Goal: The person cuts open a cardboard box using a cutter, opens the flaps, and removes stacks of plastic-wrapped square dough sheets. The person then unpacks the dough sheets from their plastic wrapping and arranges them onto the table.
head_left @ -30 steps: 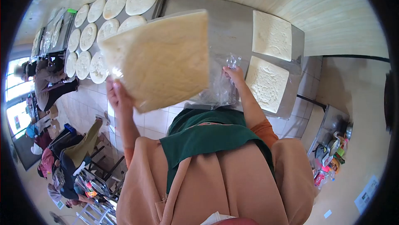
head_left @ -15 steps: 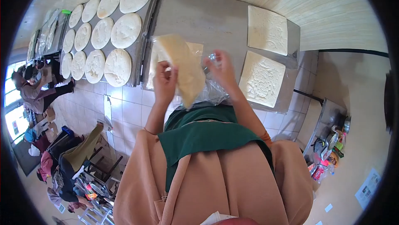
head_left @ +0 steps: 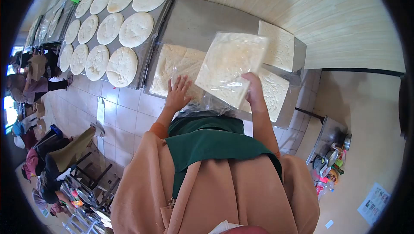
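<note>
My right hand (head_left: 254, 88) grips the right edge of a square flatbread (head_left: 230, 61) in shiny clear plastic, with the thumb on top. This flatbread is lifted over the metal table and partly covers what lies beneath. My left hand (head_left: 178, 93) has its fingers spread, and they lie on clear plastic (head_left: 206, 105) at the near edge of another square flatbread (head_left: 177, 63). At the right end of the table lie more square flatbreads, one at the back (head_left: 277, 46) and one nearer (head_left: 274, 96), partly hidden by the held one.
Several round flatbreads (head_left: 136, 30) lie in rows on a metal tray to the left. The metal table (head_left: 207, 16) meets a wood-patterned wall. At the far left are people (head_left: 28, 87) and a chair (head_left: 92, 169). A shelf with utensils (head_left: 330, 156) is at right.
The flatbread tilted up in my left hand is now flat in plastic, in my right hand, further right. My left hand has opened and come down on the plastic.
</note>
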Demonstrator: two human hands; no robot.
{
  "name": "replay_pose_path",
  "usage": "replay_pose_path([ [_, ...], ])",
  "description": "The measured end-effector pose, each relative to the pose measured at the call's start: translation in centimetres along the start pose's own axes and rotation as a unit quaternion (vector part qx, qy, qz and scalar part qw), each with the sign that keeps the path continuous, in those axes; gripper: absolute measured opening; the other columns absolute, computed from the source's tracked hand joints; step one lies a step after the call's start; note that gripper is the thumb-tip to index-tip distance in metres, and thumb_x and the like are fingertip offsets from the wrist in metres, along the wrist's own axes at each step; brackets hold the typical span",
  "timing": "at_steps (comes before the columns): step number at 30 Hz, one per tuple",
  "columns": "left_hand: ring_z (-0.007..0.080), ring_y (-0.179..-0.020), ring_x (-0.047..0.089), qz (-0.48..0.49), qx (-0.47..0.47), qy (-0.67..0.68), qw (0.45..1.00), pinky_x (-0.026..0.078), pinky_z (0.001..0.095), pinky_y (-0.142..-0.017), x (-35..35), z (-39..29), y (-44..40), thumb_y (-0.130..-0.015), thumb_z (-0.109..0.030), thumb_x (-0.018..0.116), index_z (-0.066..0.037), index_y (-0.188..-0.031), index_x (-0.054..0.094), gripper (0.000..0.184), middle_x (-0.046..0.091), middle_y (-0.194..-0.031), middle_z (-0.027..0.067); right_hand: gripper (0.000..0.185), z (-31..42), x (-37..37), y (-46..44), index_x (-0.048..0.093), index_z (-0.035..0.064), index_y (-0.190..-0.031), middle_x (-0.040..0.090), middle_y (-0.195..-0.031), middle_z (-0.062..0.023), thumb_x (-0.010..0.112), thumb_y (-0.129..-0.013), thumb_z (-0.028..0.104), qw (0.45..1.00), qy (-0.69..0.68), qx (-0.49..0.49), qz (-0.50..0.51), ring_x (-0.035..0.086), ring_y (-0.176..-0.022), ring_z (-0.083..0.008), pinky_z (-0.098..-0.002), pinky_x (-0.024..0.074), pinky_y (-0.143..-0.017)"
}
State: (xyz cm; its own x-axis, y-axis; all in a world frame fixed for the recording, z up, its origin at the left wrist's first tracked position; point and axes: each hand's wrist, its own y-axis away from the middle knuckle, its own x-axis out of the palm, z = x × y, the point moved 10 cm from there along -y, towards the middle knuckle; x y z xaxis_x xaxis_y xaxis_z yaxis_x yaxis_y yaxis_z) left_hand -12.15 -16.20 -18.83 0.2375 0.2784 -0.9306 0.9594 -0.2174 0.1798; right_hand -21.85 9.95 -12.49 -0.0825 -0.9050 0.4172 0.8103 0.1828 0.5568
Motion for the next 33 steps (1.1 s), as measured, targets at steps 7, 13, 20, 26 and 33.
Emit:
replay_pose_path([
  [7, 0.0292, -0.145, 0.02, -0.079, -0.034, 0.21, 0.974, 0.009, 0.0529, -0.117, -3.1, 0.4, -0.6, -0.09, -0.048, 0.058, -0.01, -0.143, 0.04, 0.068, 0.026, -0.155, 0.016, 0.037, 2.1, 1.3, 4.4, 0.057, -0.0092, -0.108, 0.065, -0.096, -0.0188, 0.058, -0.079, 0.013, 0.991, -0.132, -0.022, 0.024, 0.066, -0.09, -0.0306, -0.0431, 0.0546, -0.085],
  [13, 0.0207, -0.124, 0.048, -0.171, -0.189, 0.846, 0.468, 0.041, 0.0372, -0.103, -7.8, -3.1, 0.9, -0.097, -0.031, 0.056, -0.007, -0.143, 0.032, 0.056, 0.048, -0.137, 0.0114, 0.08, -2.8, 4.2, 7.1, 0.032, 0.0001, -0.142, 0.048, -0.134, -0.018, 0.066, -0.081, 0.039, 0.975, -0.096, -0.067, 0.19, 0.053, -0.12, -0.031, -0.0477, 0.046, -0.099],
  [20, 0.0186, -0.104, 0.059, -0.104, -0.178, 0.608, 0.767, 0.048, 0.032, -0.087, -5.6, 3.7, -1.3, -0.09, -0.024, 0.068, -0.001, -0.135, 0.039, 0.059, 0.061, -0.117, 0.0121, 0.052, -2.1, -1.0, -0.2, 0.044, 0.0087, -0.133, 0.064, -0.11, -0.0036, 0.063, -0.092, 0.034, 0.984, 0.093, 0.033, 0.15, 0.062, -0.09, -0.0109, -0.0309, 0.0529, -0.077],
  [26, 0.0366, -0.106, 0.062, -0.086, -0.285, 0.411, 0.862, 0.048, 0.0398, -0.09, 2.9, 10.2, -0.3, -0.086, -0.025, 0.069, 0.006, -0.127, 0.042, 0.058, 0.062, -0.113, 0.0279, 0.021, -11.7, -3.0, -5.3, 0.06, 0.0138, -0.112, 0.062, -0.086, 0.0058, 0.061, -0.091, 0.019, 0.988, 0.155, 0.022, -0.013, 0.056, -0.069, -0.0044, -0.0204, 0.0447, -0.061],
  [33, 0.0418, -0.1, 0.06, -0.139, -0.282, 0.414, 0.854, 0.049, 0.0439, -0.085, -1.7, 7.2, -1.4, -0.088, -0.021, 0.064, 0.005, -0.118, 0.052, 0.042, 0.061, -0.109, 0.028, 0.018, -11.4, -4.9, -6.3, 0.063, 0.0042, -0.1, 0.061, -0.081, -0.0002, 0.066, -0.088, 0.018, 0.963, 0.207, -0.118, -0.127, 0.056, -0.071, -0.0114, -0.0272, 0.0449, -0.066],
])
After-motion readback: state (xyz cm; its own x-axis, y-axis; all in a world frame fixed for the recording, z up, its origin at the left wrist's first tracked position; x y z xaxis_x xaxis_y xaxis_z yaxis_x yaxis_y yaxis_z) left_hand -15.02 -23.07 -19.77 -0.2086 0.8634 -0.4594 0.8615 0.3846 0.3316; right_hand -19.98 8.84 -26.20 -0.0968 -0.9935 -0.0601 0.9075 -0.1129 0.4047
